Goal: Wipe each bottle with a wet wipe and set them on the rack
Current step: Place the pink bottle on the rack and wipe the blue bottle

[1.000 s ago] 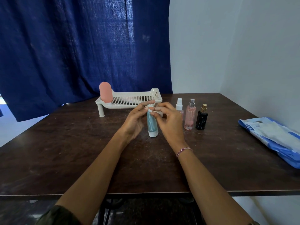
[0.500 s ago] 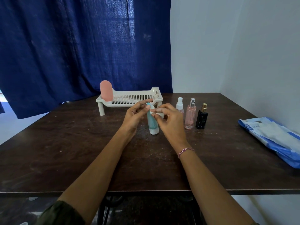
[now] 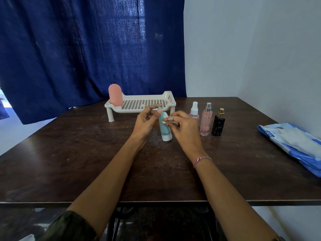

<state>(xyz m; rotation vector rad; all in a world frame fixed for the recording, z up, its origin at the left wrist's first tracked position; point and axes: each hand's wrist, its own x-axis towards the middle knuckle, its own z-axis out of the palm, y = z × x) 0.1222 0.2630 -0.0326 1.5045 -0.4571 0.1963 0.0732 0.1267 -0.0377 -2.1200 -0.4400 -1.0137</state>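
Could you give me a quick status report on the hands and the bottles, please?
Left hand steadies the teal tube by its top; right hand presses the wipe on it. Pink bottle on rack; nothing in the way.

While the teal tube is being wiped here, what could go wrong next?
1. The teal tube stands tilted on its white cap, steadied only at its tip by the left hand; a push from the wipe in the right hand may tip it.
2. The clear spray bottle, pink bottle and black bottle stand close beside the right hand; it might knock them over.
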